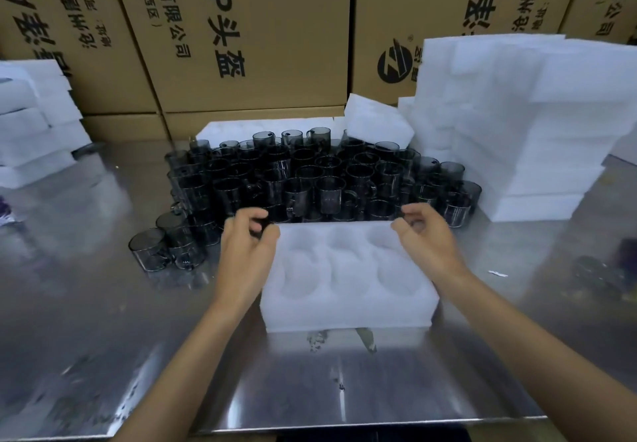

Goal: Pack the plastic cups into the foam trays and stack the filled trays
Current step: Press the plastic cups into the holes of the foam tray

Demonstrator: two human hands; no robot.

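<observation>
table (103,338): shiny metal, reflective, spans near field | cardboard boxes (248,28): brown, black printed lettering, stacked along far wall | white scrap (498,273): small, on table, right

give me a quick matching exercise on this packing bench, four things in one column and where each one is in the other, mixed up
Things:
1. empty foam tray
2. dark cups
3. tall stack of foam trays
4. cardboard boxes

Places:
a. along the back, behind everything
b. nearest the person, between the two hands
c. on the right of the table
d. crowded in the middle of the table

Pairs: 1-b, 2-d, 3-c, 4-a
</observation>
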